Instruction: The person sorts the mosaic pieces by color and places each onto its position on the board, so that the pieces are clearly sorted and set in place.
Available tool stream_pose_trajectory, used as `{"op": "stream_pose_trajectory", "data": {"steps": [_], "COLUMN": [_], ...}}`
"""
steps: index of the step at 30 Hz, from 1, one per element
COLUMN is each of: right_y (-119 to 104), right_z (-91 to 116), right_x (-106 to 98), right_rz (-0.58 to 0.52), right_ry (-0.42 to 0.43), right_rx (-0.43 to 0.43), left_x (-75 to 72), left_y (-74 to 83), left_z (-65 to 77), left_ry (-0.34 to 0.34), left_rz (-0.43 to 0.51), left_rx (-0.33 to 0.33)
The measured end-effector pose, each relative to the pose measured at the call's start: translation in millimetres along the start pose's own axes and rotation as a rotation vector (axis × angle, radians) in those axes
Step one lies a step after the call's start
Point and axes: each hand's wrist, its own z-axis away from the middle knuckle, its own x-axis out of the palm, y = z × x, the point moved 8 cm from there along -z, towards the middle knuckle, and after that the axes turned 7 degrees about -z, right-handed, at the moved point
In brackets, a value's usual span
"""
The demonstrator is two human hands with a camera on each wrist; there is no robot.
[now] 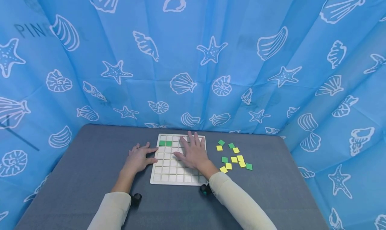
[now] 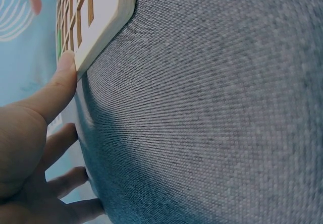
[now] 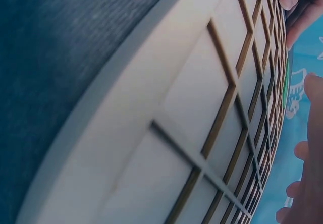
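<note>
Nearest the camera, two pale sleeves (image 1: 239,200) are seen reaching in from the bottom, and a dark device (image 1: 136,199) is worn at the left wrist. From the left sleeve, the left hand (image 1: 137,160) is extended forward and inward, its grip spread: the thumb is stretched toward the right, its tip set against the left edge of a white gridded board (image 1: 165,170), and the index finger is held above it at that same edge. The other fingers are fanned forward over the grey surface (image 1: 99,149). By the right forearm, slanted up toward the left, the right hand (image 1: 193,154) is carried palm down over the right half of the board. Its grip is spread wide, with the thumb pointed left and four fingers pointed away; whether the board is touched by them cannot be told. Two green tiles (image 1: 169,143) are seated side by side at the board's far left, and loose yellow tiles (image 1: 234,159) are scattered, with green ones, to its right.
</note>
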Motion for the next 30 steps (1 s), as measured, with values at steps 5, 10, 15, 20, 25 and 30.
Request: {"op": "stream_pose_trajectory", "data": {"steps": [5,10,15,20,25,30], "right_y": [7.0,15.8,24.6,34.6,43.5,54.9], "right_z": [1.6,3.4,6.7,9.4,12.2,14.7], "right_x": [2.1,1.1,-4.7,-7.2,-10.4,-12.3], "right_rz": [0.006,-0.006,-0.009,-0.014,-0.017,-0.027], "right_ry": [-0.003,0.008,0.013,0.016,0.017,0.018], "right_rx": [-0.001,0.001,-0.001,0.006,0.014,0.014], "left_x": [0.5,1.6,2.5,1.5,0.7,1.1], "left_y": [0.6,0.5,-1.0,-1.2,-0.5,0.2], "left_z": [-0.7,-2.8,-3.8,-2.4,0.2,-1.8], "left_ry": [0.009,0.015,0.006,0.003,0.002,-0.002], "left_rz": [-0.01,-0.02,-0.012,-0.012,-0.012,-0.009], "left_rx": [-0.016,-0.026,-0.029,-0.035,-0.041,-0.031]}}
